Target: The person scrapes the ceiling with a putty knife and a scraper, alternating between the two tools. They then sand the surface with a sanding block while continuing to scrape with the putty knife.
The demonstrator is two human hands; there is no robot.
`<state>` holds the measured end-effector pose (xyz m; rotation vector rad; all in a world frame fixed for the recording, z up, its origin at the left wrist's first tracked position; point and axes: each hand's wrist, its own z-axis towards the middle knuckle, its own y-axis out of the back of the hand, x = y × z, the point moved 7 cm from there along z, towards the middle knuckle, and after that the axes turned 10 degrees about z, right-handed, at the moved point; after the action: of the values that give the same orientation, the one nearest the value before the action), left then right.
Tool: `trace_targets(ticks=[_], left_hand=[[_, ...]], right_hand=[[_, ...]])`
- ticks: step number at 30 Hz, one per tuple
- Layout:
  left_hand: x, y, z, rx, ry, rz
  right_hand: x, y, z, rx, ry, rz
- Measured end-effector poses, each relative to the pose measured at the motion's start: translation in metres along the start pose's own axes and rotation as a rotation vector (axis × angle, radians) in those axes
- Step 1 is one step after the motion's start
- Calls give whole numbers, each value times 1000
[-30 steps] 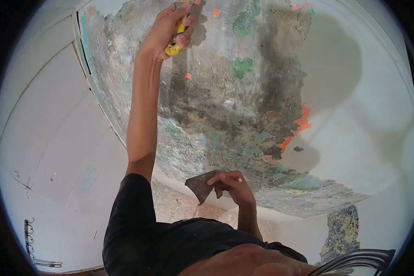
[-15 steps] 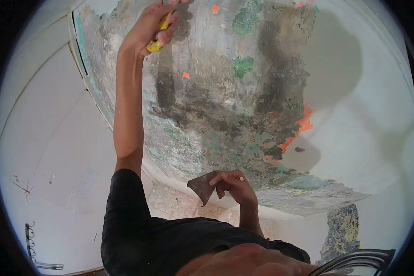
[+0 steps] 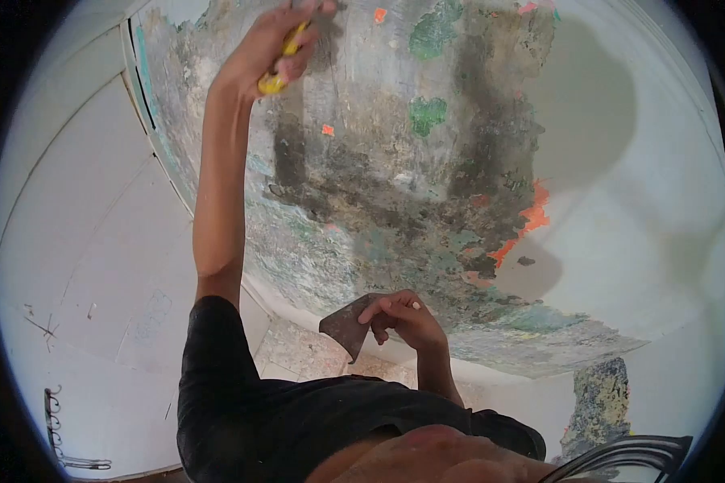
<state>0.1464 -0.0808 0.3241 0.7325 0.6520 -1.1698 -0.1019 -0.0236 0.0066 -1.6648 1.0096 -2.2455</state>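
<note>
My left hand is raised at the top of the view, closed around a yellow-handled tool against the bare wall patch. The tool's working end cannot be made out. Low in the middle, my right hand pinches the edge of a dark brown, slightly curled piece of sandpaper. That sheet hangs in front of the wall's lower part. Grey and mottled, the patch carries green and orange paint remnants.
Smooth pale paint borders the patch on the right. A white door stands at left, with a hook rack low on it. Tiled floor shows below. Another stripped patch lies at lower right.
My left forearm and elbow have shifted slightly left, the hand staying near the same spot on the wall. The sandpaper and my right hand have moved a little left.
</note>
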Motion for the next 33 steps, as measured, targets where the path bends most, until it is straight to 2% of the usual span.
trace_targets(ticks=[6, 9, 12, 16, 19, 22, 25, 29, 30, 33], left_hand=[[2, -18, -14, -44, 56, -78], [0, -5, 20, 102, 79, -180], [4, -16, 11, -84, 98, -102], [3, -25, 12, -9, 40, -263], [18, -32, 4, -36, 125, -251], [10, -31, 22, 23, 17, -284], [11, -40, 15, -170, 88, -277], [20, -37, 31, -66, 68, -375], [-1, -39, 39, 16, -56, -307], [9, -63, 26, -60, 112, -341]], right_hand=[[0, -1, -2, -39, 19, -66], [-2, 0, -3, -10, 7, 10], [1, -5, -6, -32, 27, -34], [3, -2, -15, -10, 36, -2], [-1, -1, -21, -61, 37, -19], [2, -9, -24, -53, 45, -13], [0, -12, -24, -44, 35, -11], [-2, -14, -25, 25, 20, 32], [-3, -15, -25, 20, 0, 30], [-2, -20, -28, -35, -7, -35]])
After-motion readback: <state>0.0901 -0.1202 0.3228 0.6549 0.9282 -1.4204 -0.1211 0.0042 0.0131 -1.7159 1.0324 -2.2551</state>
